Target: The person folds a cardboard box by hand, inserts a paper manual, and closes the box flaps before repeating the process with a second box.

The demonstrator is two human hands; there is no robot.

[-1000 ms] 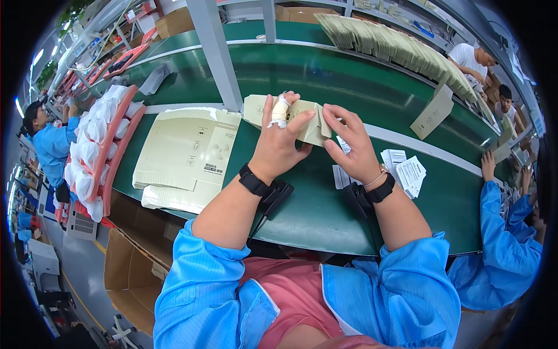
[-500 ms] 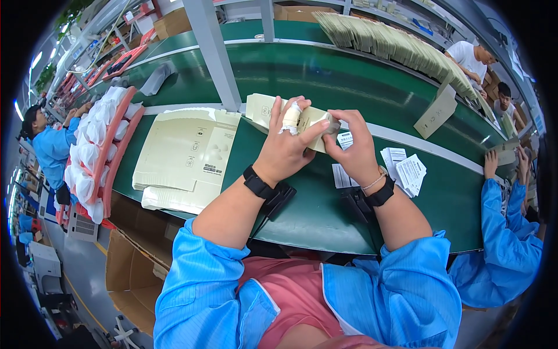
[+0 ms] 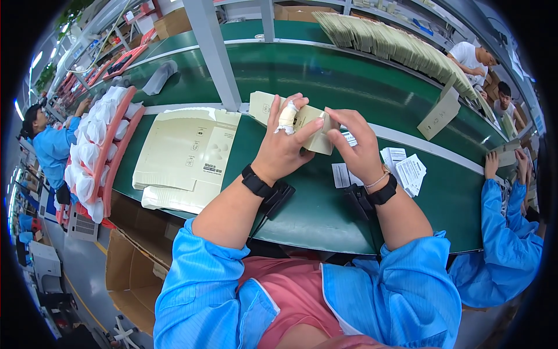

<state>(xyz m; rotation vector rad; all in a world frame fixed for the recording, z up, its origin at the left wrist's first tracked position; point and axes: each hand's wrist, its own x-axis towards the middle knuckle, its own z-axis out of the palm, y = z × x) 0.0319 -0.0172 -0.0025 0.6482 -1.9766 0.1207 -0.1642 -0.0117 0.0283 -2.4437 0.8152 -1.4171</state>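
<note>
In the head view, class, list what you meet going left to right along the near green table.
White bagged items in red trays → stack of flat cream cartons → left hand → right hand → white leaflets.

1. Small cream carton (image 3: 314, 125), partly folded, held at centre between left hand (image 3: 285, 152) and right hand (image 3: 359, 152).
2. Stack of flat cream carton blanks (image 3: 186, 154), at 9 o'clock of it, on green bench (image 3: 314, 215).
3. White printed leaflets (image 3: 407, 170), at 3 o'clock, fanned.
4. Row of tan flat cartons (image 3: 395, 43), at 1 o'clock, standing on edge.
5. Brown corrugated box (image 3: 131, 273), at 7 o'clock, open, below bench.
</note>
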